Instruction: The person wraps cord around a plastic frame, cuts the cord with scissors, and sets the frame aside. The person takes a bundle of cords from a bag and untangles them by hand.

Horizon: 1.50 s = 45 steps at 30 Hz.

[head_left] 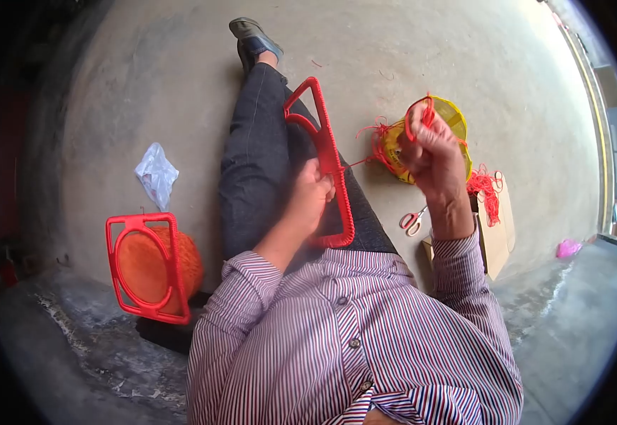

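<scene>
My left hand [311, 195] is closed around the side of a red frame [331, 152], a rectangle with a curved inner bar, held tilted above my legs. Tightly wound red cord seems to cover its edge. Raised to the right, my right hand [436, 149] is closed on a loop of red cord [427, 117]. A thin red strand runs from the frame's side towards that hand. Behind the right hand stands a yellow container [453, 113], with red strands hanging over its rim. My right hand partly hides it.
Scissors [413, 222] lie beside a cardboard box [500, 244] with tangled red cord [489, 191] on it. At left, a second red frame [174, 265] leans against a round orange object [193, 262]. A clear plastic bag [156, 173] and pink bag [568, 248] are on the floor.
</scene>
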Each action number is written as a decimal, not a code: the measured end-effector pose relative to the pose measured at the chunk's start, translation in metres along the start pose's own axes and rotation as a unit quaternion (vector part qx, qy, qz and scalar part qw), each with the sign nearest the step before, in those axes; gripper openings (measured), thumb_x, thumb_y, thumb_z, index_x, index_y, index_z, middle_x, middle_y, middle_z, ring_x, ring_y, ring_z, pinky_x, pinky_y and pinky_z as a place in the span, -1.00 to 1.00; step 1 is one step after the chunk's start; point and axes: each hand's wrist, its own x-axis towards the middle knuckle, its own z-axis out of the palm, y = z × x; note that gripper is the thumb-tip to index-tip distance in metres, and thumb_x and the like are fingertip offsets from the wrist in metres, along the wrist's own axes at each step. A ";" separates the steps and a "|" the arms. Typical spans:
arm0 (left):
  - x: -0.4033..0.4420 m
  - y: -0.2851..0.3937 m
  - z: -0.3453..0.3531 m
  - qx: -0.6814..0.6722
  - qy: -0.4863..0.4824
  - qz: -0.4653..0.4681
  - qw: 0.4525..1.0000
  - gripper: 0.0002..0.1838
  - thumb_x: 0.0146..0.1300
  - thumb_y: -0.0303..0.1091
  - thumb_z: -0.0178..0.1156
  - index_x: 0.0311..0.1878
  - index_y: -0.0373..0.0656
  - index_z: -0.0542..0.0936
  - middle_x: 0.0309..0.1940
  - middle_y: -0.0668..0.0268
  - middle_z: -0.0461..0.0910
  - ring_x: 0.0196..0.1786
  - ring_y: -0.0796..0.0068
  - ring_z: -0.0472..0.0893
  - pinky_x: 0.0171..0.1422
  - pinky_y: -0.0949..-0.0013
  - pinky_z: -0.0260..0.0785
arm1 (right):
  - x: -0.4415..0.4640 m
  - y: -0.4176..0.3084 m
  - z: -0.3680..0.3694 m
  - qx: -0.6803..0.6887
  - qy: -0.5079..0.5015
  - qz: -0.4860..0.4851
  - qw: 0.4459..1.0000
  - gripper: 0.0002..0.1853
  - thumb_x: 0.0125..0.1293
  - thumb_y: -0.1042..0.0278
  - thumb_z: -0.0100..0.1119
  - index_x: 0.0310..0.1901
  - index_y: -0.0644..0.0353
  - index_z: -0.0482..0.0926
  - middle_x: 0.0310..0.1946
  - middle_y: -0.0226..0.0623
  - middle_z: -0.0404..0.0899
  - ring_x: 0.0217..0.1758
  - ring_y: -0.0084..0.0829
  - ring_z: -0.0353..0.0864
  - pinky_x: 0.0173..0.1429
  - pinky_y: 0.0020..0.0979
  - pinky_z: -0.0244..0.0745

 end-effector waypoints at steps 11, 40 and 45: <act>0.000 0.000 -0.005 -0.044 -0.003 -0.013 0.999 -0.68 0.33 -0.59 0.04 0.14 -0.28 0.42 -0.23 0.34 0.56 -0.39 0.64 0.46 -0.23 0.55 0.33 | -0.050 -0.011 0.028 -0.118 -0.023 -0.090 0.989 -0.83 0.29 0.50 0.14 -0.10 0.25 0.47 -0.45 -0.49 0.47 -0.50 -0.65 0.44 -0.43 -0.55 0.40; -0.059 0.049 0.147 0.467 -0.045 0.266 0.842 -0.40 0.08 -0.39 0.51 0.07 -0.30 0.34 -0.33 0.35 0.56 -0.42 0.70 0.41 -0.30 0.56 0.37 | -0.141 -0.029 -0.111 -0.154 0.223 -0.099 0.957 -0.84 0.45 0.27 0.12 -0.13 0.16 0.57 -0.60 -0.55 0.44 -0.68 -0.81 0.15 -0.60 -0.68 -0.04; -0.071 0.071 0.165 0.568 0.012 0.290 0.770 -0.42 -0.01 -0.46 0.51 0.02 -0.31 0.38 -0.55 0.37 0.49 -0.59 0.65 0.36 -0.43 0.47 0.33 | -0.136 -0.021 -0.117 -0.084 0.202 -0.086 0.972 -0.83 0.45 0.26 0.13 -0.13 0.17 0.57 -0.61 -0.54 0.43 -0.68 -0.81 0.14 -0.60 -0.68 -0.05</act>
